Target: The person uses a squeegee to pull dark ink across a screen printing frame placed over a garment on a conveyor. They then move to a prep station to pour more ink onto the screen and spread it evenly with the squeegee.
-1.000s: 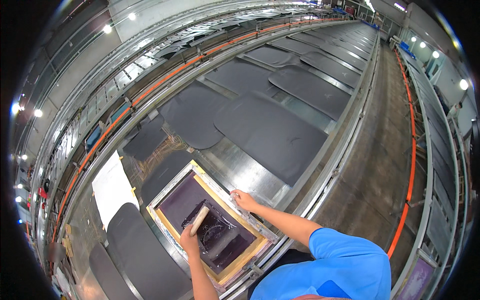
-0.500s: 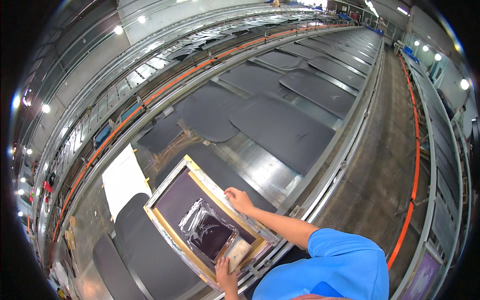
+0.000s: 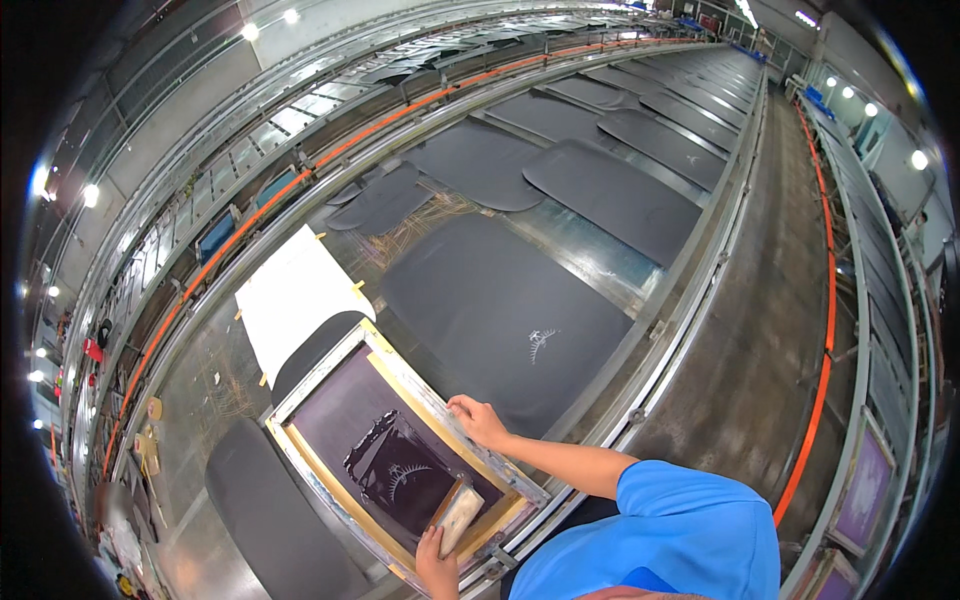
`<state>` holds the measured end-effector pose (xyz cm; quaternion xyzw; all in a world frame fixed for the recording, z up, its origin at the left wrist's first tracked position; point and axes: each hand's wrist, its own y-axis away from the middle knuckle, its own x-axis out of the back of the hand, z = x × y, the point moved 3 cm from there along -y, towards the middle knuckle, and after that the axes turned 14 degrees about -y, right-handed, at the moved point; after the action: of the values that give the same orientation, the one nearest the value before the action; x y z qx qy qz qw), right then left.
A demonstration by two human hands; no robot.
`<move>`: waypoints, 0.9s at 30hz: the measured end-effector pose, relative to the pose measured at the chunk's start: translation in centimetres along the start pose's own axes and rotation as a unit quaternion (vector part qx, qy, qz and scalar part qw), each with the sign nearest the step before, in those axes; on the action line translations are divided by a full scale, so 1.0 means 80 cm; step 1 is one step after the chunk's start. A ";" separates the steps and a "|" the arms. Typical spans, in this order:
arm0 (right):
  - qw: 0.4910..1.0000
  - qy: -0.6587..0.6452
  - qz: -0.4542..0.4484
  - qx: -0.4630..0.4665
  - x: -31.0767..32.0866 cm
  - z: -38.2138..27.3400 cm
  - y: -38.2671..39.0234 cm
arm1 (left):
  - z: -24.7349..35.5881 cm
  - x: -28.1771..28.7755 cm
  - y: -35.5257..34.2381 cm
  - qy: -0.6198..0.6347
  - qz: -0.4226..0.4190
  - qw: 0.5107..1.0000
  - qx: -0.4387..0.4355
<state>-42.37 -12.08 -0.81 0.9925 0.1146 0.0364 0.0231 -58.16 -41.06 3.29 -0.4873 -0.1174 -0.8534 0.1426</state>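
Note:
A rectangular printing screen (image 3: 437, 399) with a pale wooden and metal frame lies flat on the long table. Its dark mesh carries a glossy black ink patch (image 3: 392, 470) with a small pale design showing through. My left hand (image 3: 436, 566) is shut on a pale squeegee (image 3: 458, 512), which stands on the mesh at the near end of the frame. My right hand (image 3: 478, 421) rests on the frame's right rail, fingers pressed on it. A dark fabric panel (image 3: 312, 348) pokes out from under the far end of the screen.
Right of the screen lies a dark panel (image 3: 500, 310) with a small white print. A white sheet (image 3: 290, 295) lies beyond the screen and another dark panel (image 3: 270, 510) to its left. More panels line the table into the distance. An orange rail (image 3: 260, 215) runs along the far side, a concrete aisle (image 3: 760, 330) on the right.
My left hand has drawn the squeegee from the middle of the mesh to the near end of the frame. My right hand has stayed on the right rail.

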 end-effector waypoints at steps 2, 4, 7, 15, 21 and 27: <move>0.999 -0.004 0.024 0.042 -0.022 -0.001 0.010 | -0.028 0.002 0.009 -0.016 0.003 1.000 -0.014; 0.999 0.019 0.018 0.032 -0.022 0.003 0.009 | -0.048 -0.002 0.017 -0.019 0.007 0.999 -0.033; 0.998 0.044 0.030 0.026 -0.018 0.001 0.007 | -0.060 -0.009 0.018 -0.042 -0.009 0.997 -0.057; 0.997 0.079 0.009 0.011 -0.038 0.015 0.004 | -0.051 0.001 0.024 0.003 0.035 0.999 -0.031; 0.993 0.090 0.035 0.067 -0.019 0.046 -0.021 | -0.036 -0.002 0.025 -0.046 0.044 0.993 -0.096; 0.985 0.166 -0.013 0.046 -0.006 0.041 -0.021 | -0.046 -0.022 0.057 -0.062 0.045 0.993 -0.088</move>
<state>-42.99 -10.71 -4.22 0.9711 0.1313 0.1950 -0.0414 -58.57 -46.30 0.20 -0.5551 -0.0282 -0.8211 0.1301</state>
